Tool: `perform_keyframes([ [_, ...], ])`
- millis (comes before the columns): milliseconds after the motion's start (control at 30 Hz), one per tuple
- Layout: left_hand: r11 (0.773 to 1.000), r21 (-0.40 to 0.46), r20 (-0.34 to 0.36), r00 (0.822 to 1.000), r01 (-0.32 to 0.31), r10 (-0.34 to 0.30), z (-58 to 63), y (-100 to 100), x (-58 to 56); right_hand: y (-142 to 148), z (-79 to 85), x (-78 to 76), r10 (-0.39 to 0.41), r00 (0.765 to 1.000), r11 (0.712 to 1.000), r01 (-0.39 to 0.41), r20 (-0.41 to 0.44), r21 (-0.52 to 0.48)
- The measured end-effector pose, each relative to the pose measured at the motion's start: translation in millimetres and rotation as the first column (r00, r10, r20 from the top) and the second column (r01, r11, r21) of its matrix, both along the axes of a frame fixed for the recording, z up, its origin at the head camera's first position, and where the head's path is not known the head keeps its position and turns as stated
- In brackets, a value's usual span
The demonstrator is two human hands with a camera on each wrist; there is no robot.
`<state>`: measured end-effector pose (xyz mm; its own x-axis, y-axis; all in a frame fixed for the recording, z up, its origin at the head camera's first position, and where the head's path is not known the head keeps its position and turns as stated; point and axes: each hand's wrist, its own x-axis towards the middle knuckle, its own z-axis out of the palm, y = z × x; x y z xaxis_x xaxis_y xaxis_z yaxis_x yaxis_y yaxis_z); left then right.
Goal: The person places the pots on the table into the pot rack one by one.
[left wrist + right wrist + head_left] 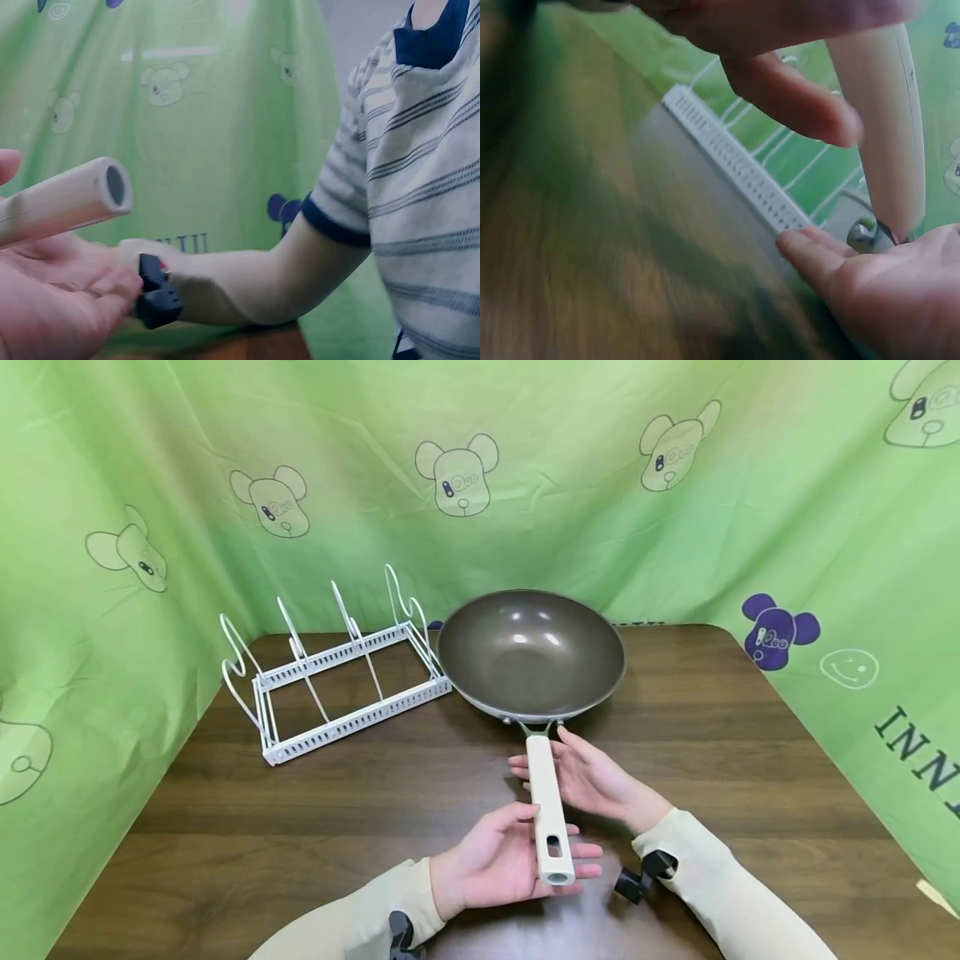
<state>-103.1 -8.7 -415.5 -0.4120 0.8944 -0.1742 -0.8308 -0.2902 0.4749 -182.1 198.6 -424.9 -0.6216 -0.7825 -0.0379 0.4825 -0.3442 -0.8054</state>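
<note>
A wok [532, 652] with a dark inside and a cream handle [546, 777] is held up over the table, its handle pointing toward me. Under the handle's end lies my left hand [487, 864], palm up with fingers stretched out and the thumb at the handle's left side. My right hand [596, 781] is nearer the bowl, its straight fingers passing behind the handle and its thumb by the metal bracket. In the left wrist view the handle's hollow end [112, 187] shows above the left palm. Part of the right fingers is hidden behind the handle.
A white metal pan rack [360, 718] with upright wire dividers stands on the wooden table [337, 835], left of the wok and close to its rim. Green printed cloth [555, 527] encloses the back and sides. Black cameras [633, 885] are strapped to both wrists.
</note>
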Motion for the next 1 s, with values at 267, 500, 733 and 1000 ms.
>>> perform_keyframes([
  [267, 0.999, 0.017, 0.021, 0.999, -0.044, 0.044, 14.4, 7, 5.5, -12, 3.1, -4.1, 0.120, 0.980, 0.960, -0.075, 0.157, -0.269],
  [500, 0.987, -0.042, 0.071, 0.985, -0.156, 0.158, 23.2, 14, 9.6, -19, 0.7, -4.0, 0.110, 0.965, 0.931, -0.017, 0.238, -0.365],
  [733, 0.986, -0.056, 0.074, 0.985, -0.154, 0.158, 25.0, 16, 9.1, -23, -5.0, -3.0, 0.133, 0.956, 0.896, -0.002, 0.263, -0.445],
  [1000, 0.990, 0.007, 0.088, 0.987, -0.139, 0.138, 24.8, 17, 9.1, -26, -10.0, -5.5, 0.208, 0.953, 0.869, -0.077, 0.220, -0.488],
])
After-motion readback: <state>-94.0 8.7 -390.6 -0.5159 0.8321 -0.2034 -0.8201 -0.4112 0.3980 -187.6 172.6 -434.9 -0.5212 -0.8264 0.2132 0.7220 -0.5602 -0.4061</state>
